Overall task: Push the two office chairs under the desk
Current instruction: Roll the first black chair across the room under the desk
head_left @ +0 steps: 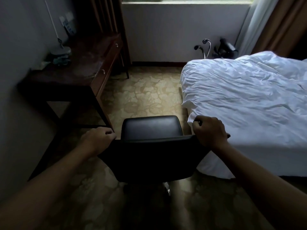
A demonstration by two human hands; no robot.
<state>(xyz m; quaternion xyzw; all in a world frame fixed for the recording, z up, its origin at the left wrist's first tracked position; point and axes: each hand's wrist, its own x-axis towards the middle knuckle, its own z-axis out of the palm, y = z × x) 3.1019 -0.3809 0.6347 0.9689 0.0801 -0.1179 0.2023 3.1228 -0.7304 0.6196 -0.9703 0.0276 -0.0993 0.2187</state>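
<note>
Both hands, left hand (98, 138) and right hand (210, 131), had their fingers clamped on the backrest of a black office chair (151, 146) standing on the carpet between desk (69, 77) and bed (249, 100) (only one chair showed), which probably needed swinging left toward the tabletop's open side.

Chair (150, 146) between desk (69, 77) and bed (249, 100)

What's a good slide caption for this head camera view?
Both hands grip the black leather office chair's backrest beside the dark wooden desk.

Two bare forearms, no sleeves showing; left hand (99, 138) and right hand (209, 132) wear no gloves, rings or watch.
</note>
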